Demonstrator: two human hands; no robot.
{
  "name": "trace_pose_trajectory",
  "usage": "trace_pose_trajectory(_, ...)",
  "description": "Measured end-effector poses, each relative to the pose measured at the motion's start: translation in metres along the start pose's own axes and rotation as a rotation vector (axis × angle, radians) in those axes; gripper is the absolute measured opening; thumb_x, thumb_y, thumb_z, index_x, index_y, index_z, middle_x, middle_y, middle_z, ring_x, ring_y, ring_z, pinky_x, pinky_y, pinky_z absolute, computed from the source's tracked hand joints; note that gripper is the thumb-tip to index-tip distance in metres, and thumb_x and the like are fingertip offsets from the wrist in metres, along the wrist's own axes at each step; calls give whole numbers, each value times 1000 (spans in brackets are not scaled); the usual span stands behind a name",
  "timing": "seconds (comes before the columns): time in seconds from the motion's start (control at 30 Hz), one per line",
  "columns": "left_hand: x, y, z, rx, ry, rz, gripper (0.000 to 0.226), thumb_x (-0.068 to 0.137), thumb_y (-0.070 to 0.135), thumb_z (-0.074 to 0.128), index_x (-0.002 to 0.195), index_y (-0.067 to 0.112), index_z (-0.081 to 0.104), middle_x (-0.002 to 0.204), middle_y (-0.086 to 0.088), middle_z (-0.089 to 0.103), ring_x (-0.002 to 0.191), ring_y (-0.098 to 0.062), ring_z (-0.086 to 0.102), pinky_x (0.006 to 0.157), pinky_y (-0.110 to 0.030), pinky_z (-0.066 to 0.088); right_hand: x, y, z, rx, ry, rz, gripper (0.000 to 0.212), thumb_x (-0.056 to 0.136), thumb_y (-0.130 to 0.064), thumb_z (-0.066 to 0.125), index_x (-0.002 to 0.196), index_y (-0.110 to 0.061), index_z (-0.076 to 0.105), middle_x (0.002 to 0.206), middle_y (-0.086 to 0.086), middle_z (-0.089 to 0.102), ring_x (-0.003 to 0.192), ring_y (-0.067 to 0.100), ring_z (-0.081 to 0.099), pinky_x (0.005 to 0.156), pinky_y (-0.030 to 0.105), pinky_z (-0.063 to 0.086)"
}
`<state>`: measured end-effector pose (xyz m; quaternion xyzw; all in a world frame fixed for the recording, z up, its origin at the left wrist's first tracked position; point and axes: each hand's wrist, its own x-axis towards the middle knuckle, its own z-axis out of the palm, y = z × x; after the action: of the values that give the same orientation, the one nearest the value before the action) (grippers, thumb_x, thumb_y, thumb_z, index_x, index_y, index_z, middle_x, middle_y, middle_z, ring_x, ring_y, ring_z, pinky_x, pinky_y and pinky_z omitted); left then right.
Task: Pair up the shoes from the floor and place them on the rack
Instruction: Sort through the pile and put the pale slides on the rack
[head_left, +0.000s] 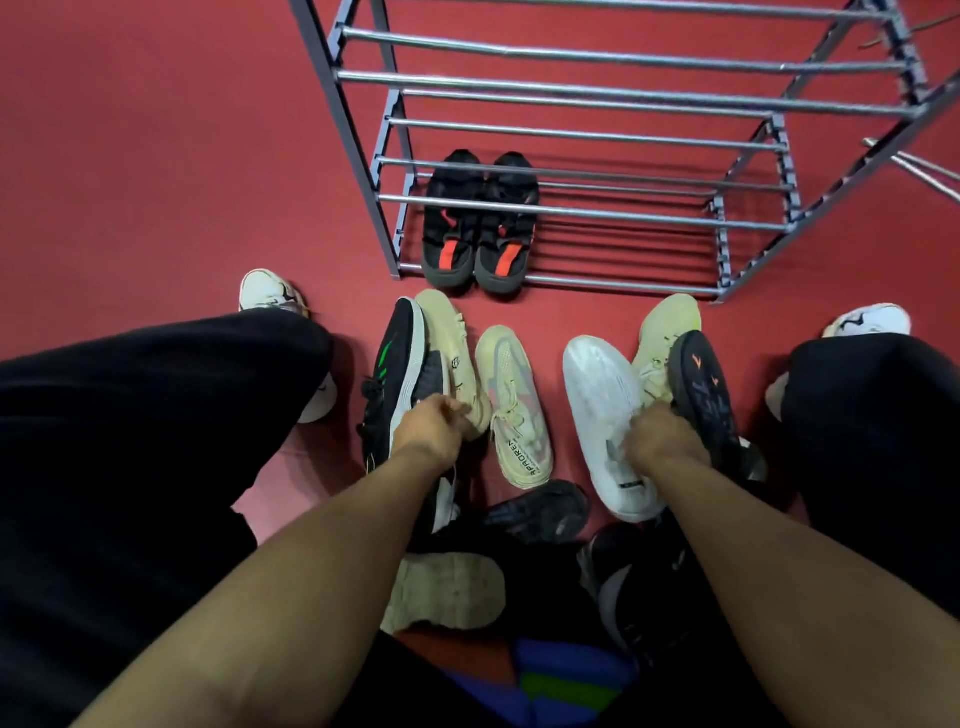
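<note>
A grey metal shoe rack (571, 210) stands ahead, with a pair of black shoes with orange patches (480, 223) on its lowest shelf at the left. Loose shoes lie on the red floor in front of me. My left hand (434, 428) is shut on the heel of a cream knit shoe (452, 343), which lies beside a black shoe with green marks (395, 374). My right hand (662, 436) is shut on a second cream knit shoe (665, 332), wedged between a white shoe (602, 415) and a black shoe lying sole up (701, 395). A beige printed shoe (514, 405) lies between my hands.
My knees in black trousers flank the pile, with my own white shoes at the left (270, 291) and the right (867, 319). Closer to me lie a black shoe (540, 512), a cream sole (452, 590) and another black shoe (639, 587). The upper rack shelves hold nothing.
</note>
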<state>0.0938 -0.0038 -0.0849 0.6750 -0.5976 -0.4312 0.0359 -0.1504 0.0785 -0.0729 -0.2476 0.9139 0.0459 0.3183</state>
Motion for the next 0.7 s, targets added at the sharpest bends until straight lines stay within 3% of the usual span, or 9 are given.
trace_pose_trajectory(0.1, 5, 2, -1, 2, 47, -20, 10, 87, 21, 60, 94, 27, 61, 105, -1, 72, 102, -25, 66, 92, -30, 50, -8, -10, 10, -126, 45, -46, 55, 87, -31, 60, 133, -5, 43, 139, 17, 45, 125, 37, 46, 98, 46, 42)
trace_pose_trajectory(0.2, 8, 0, 2, -22, -19, -5, 14, 86, 18, 63, 98, 25, 63, 106, 2, 72, 102, -20, 66, 91, -24, 47, -11, -32, 23, -148, 288, -426, 35, 90, -10, 48, 124, -5, 52, 124, 16, 54, 115, 36, 50, 91, 43, 45)
trace_pose_trajectory(0.27, 10, -6, 5, -10, -15, -9, 16, 86, 20, 63, 100, 27, 64, 109, 1, 71, 103, -21, 66, 92, -25, 47, -12, -49, 33, -108, 264, -636, 31, 91, -8, 46, 119, -8, 59, 113, 14, 63, 104, 33, 60, 82, 38, 49)
trace_pose_trajectory(0.37, 14, -12, 7, -24, 9, -17, 12, 86, 25, 60, 93, 34, 61, 109, 1, 72, 102, -22, 66, 85, -24, 47, -14, -66, 53, -96, -15, -542, 31, 93, -14, 50, 122, -9, 59, 111, 14, 65, 102, 33, 62, 72, 31, 42)
trace_pose_trajectory(0.43, 16, -13, 6, 16, 36, 0, 12, 87, 27, 57, 96, 33, 62, 106, 0, 72, 100, -23, 65, 78, -23, 43, -12, -64, 68, -168, -126, -411, 31, 93, -23, 49, 118, -7, 59, 116, 15, 64, 103, 34, 61, 74, 31, 43)
trace_pose_trajectory(0.7, 29, -17, 0, -82, 148, -29, 14, 88, 28, 55, 95, 31, 66, 102, 3, 74, 100, -24, 66, 89, -34, 51, 8, -54, 74, -211, -257, -329, 34, 94, -32, 44, 107, -8, 64, 121, 13, 62, 107, 33, 59, 83, 32, 43)
